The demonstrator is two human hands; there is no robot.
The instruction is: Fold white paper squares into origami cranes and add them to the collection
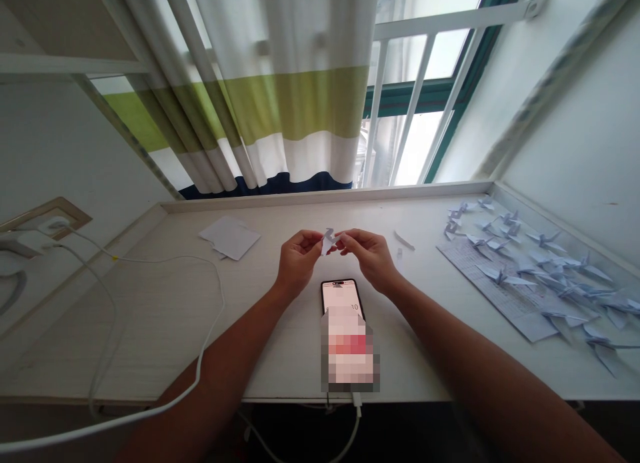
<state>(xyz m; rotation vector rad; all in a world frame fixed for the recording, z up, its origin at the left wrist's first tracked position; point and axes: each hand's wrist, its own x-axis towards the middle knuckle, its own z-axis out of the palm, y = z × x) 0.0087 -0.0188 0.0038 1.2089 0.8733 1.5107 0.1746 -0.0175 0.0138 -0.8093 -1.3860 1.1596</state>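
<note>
A small folded white paper piece (329, 240) is held above the desk between both hands. My left hand (297, 261) pinches its left side with fingers curled. Its right side is pinched by my right hand (369, 256). Directly below the hands a phone (341, 297) lies flat on the desk with its screen lit.
Several folded paper cranes (545, 266) lie on a printed sheet (500, 291) at the right. A small stack of white paper squares (230, 237) sits at the back left. A white charging cable (210, 316) loops across the left of the desk. Window bars and a striped curtain stand behind.
</note>
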